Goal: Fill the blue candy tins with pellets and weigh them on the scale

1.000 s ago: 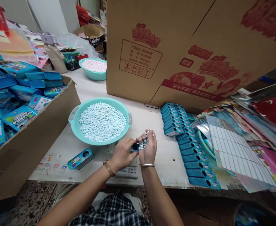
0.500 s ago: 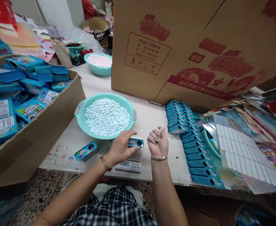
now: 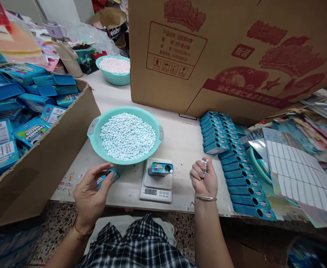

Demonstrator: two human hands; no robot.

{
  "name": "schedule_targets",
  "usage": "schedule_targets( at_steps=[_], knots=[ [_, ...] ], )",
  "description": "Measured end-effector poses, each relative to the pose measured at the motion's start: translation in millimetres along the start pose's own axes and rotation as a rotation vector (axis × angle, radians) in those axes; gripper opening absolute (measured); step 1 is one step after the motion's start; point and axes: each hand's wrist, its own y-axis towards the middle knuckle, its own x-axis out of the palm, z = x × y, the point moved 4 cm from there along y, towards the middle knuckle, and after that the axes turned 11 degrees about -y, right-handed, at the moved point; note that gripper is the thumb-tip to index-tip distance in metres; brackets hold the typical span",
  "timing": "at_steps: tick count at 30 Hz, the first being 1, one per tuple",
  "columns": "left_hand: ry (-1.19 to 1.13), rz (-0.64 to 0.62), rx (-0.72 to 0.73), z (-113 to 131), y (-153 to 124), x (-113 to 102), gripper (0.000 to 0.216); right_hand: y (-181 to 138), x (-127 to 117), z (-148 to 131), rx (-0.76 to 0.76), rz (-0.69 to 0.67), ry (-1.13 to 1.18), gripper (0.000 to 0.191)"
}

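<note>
My left hand (image 3: 92, 188) curls around a small blue tin (image 3: 107, 176) lying near the table's front edge, fingers closing on it. My right hand (image 3: 204, 178) is a loose fist held over the table, with a few white candies (image 3: 205, 162) showing at the top of it. Between the hands a white digital scale (image 3: 157, 182) carries another small blue tin (image 3: 160, 168). Behind the scale stands a teal basin (image 3: 96, 138) full of pale blue-white candies.
A cardboard box (image 3: 44, 156) of flat blue cartons fills the left. Rows of blue tins (image 3: 230, 163) line the right, beside sticker sheets (image 3: 294, 171). A large printed carton (image 3: 221, 56) stands behind. A second teal basin (image 3: 114, 76) sits at the back.
My left hand set the blue tin on the scale, then swung left to the other tin by the table edge. My right hand drew back to the right, staying closed on candies.
</note>
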Motion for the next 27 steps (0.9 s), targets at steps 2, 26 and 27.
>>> schedule_targets(
  at_steps=[2, 26, 27],
  knots=[
    [0.036, -0.048, 0.025, 1.1, -1.1, 6.2, 0.025, 0.5, 1.4, 3.3, 0.007, 0.000, -0.017, 0.014],
    [0.304, -0.522, 0.304, 13.9, 16.8, 150.9, 0.024, 0.4, 7.7, 16.0, 0.039, 0.004, -0.009, 0.021],
    [0.271, -0.486, 0.306, 18.9, 20.9, 144.0, 0.025, 0.1, 8.3, 16.0, 0.045, 0.009, -0.004, 0.020]
  ],
)
